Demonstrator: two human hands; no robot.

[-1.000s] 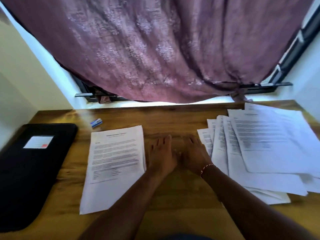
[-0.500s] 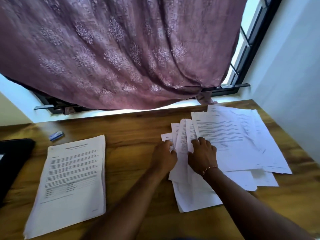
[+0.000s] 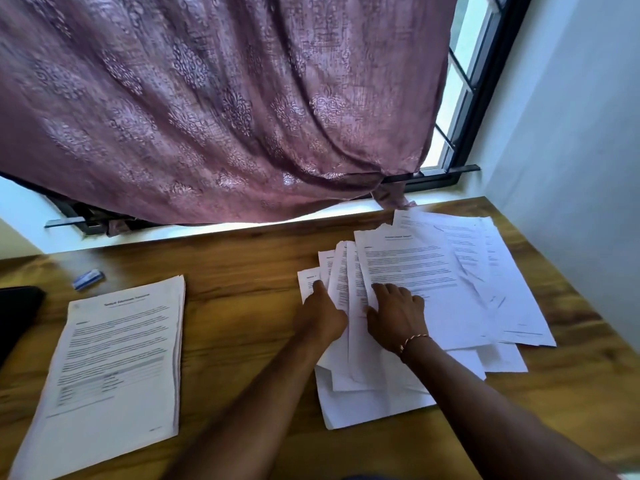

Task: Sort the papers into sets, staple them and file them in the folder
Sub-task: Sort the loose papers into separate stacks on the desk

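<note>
A loose spread of printed papers (image 3: 429, 282) covers the right half of the wooden desk (image 3: 242, 265), fanned and overlapping. My left hand (image 3: 320, 317) rests on the left edge of that spread, fingers laid on the leftmost sheets. My right hand (image 3: 394, 311) lies flat on the sheets just beside it, fingers spread, a thin bracelet on the wrist. A squared stack of papers (image 3: 114, 362) lies apart on the left. A small blue stapler (image 3: 88, 279) sits behind that stack. A corner of the black folder (image 3: 17, 313) shows at the left edge.
A mauve patterned curtain (image 3: 221, 109) hangs over the window behind the desk, its hem near the papers' far edge. A white wall (image 3: 571, 168) closes the right side. Bare wood shows between the two paper groups.
Both hands moved from the bare desk between the piles onto the loose papers at the right. The view swung right, so the folder slid almost out of frame.
</note>
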